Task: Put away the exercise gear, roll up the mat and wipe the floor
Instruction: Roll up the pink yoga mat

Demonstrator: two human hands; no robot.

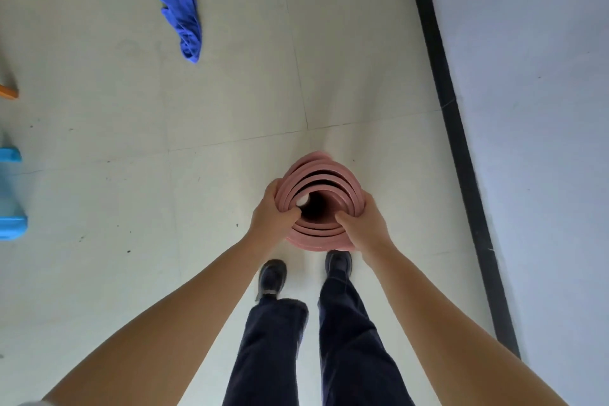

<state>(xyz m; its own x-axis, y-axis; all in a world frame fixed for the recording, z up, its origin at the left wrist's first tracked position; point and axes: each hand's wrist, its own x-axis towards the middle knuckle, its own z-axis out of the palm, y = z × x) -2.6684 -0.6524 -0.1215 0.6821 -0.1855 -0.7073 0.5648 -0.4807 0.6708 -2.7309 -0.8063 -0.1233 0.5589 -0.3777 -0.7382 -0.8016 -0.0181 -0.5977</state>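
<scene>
Pale tiled floor (230, 92) meets a grey wall (527, 76) above black skirting (441, 82).

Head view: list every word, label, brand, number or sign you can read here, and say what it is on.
None can be read in this frame.
Rolled pink mat, gripped by the left hand and right hand: no print visible.
Blue cloth on the floor: plain.
Blue object at the left edge: blurred, no text made out.
Black shoes: no logo legible.
</scene>
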